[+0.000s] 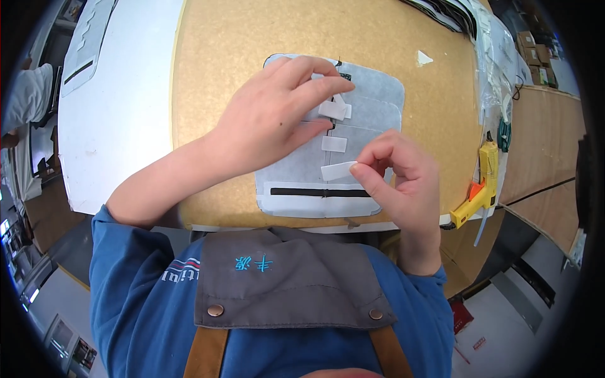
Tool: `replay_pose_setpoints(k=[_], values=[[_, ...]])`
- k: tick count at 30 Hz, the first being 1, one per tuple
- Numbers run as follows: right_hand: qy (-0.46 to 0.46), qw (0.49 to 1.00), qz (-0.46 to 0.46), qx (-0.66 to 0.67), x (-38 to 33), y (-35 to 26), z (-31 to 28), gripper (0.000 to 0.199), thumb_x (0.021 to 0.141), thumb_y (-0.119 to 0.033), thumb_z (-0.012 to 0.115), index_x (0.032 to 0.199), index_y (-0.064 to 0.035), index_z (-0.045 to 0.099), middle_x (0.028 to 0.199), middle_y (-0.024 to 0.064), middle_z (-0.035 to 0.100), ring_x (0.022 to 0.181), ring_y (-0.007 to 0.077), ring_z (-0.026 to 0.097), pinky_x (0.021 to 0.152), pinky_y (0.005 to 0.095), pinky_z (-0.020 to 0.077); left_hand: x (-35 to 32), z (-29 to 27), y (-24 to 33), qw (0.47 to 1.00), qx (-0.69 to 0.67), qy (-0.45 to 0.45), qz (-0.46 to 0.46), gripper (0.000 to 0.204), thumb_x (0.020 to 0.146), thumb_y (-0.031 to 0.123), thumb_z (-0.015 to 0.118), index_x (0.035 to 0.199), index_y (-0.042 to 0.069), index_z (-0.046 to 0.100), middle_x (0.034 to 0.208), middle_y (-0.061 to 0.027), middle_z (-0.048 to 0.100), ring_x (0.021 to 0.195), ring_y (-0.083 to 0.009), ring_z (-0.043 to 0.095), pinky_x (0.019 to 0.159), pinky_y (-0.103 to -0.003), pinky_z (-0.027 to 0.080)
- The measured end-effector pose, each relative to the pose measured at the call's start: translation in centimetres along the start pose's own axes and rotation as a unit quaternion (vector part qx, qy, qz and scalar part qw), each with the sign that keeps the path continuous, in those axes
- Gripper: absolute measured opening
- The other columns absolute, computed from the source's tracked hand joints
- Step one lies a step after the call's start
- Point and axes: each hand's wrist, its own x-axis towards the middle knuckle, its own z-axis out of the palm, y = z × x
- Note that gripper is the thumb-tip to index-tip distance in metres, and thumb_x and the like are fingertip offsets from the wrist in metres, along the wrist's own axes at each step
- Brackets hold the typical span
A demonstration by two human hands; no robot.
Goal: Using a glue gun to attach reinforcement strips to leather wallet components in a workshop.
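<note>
A light grey rounded panel (372, 88) of sheet material lies flat in front of me, with a thin dark line running down its middle and a black slot across its near end. My right hand (403, 173) pinches one end of a short white strip (338, 171) between thumb and fingertips, low over the panel. Over the panel's far left part is my left hand (271, 104), its thumb and fingers spread apart. Small white pieces (332, 110) overlap by its fingertips; whether it touches them I cannot tell. Another white piece (334, 144) lies across the middle line.
The panel rests on a tan board (220, 50) on a white-covered table (135, 94). A yellow glue gun (477, 189) lies at the right edge. Dark sheets (444, 14) are stacked far right, near a white scrap (424, 58). Another person's sleeve (28, 94) shows far left.
</note>
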Motion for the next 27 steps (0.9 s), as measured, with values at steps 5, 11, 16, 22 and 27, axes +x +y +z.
replay_pose_setpoints(k=[5, 11, 16, 22, 27], values=[[0.050, 0.999, 0.012, 0.010, -0.1, 0.6, -0.7, 0.006, 0.084, -0.005, 0.072, 0.086, -0.0048, 0.066, 0.079, -0.0013, 0.062, 0.069, 0.0061, 0.053, 0.061, 0.0215, 0.0408, 0.7, 0.3, -1.1, 0.997, 0.070, -0.029, 0.033, 0.049, 0.074, 0.016, 0.078, 0.121, 0.015, 0.064, 0.113, -0.0039, 0.062, 0.100, -0.0244, 0.060, 0.086, -0.037, 0.048], [0.173, 0.979, 0.106, -0.019, 4.2, 1.5, -2.0, 0.012, 0.087, -0.011, 0.072, 0.090, -0.0013, 0.066, 0.078, -0.0027, 0.062, 0.071, 0.0043, 0.052, 0.064, 0.0206, 0.0426, 0.6, 1.1, -1.8, 0.987, 0.136, -0.056, 0.060, 0.034, 0.076, 0.021, 0.077, 0.109, 0.015, 0.070, 0.102, 0.0003, 0.066, 0.096, -0.0205, 0.062, 0.082, -0.035, 0.048], [0.103, 0.988, 0.109, -0.038, 7.4, 3.2, -1.4, 0.019, 0.088, -0.018, 0.071, 0.091, 0.0000, 0.066, 0.076, -0.0018, 0.062, 0.069, 0.0052, 0.053, 0.063, 0.0211, 0.0441, 0.1, 1.5, -2.2, 0.972, 0.198, -0.024, 0.120, 0.028, 0.076, 0.020, 0.076, 0.103, 0.014, 0.071, 0.096, 0.0022, 0.066, 0.090, -0.0184, 0.063, 0.080, -0.033, 0.048], [0.093, 0.985, 0.126, -0.074, 8.6, 4.8, -0.8, 0.019, 0.087, -0.019, 0.071, 0.088, -0.0009, 0.066, 0.072, -0.0022, 0.060, 0.066, 0.0053, 0.052, 0.060, 0.0221, 0.0440, 0.6, -0.1, -2.3, 0.994, 0.037, 0.038, 0.093, 0.019, 0.078, 0.005, 0.070, 0.096, 0.007, 0.064, 0.103, -0.0056, 0.064, 0.092, -0.0223, 0.064, 0.077, -0.036, 0.051], [0.100, 0.981, 0.135, -0.095, 8.5, 4.3, -0.4, 0.018, 0.086, -0.018, 0.071, 0.088, -0.0013, 0.066, 0.070, -0.0022, 0.059, 0.064, 0.0055, 0.052, 0.059, 0.0224, 0.0439, 0.2, -0.3, -2.6, 0.890, -0.405, 0.057, -0.204, 0.014, 0.095, -0.002, 0.054, 0.084, 0.005, 0.049, 0.108, -0.0096, 0.063, 0.093, -0.0145, 0.066, 0.079, -0.026, 0.053]])
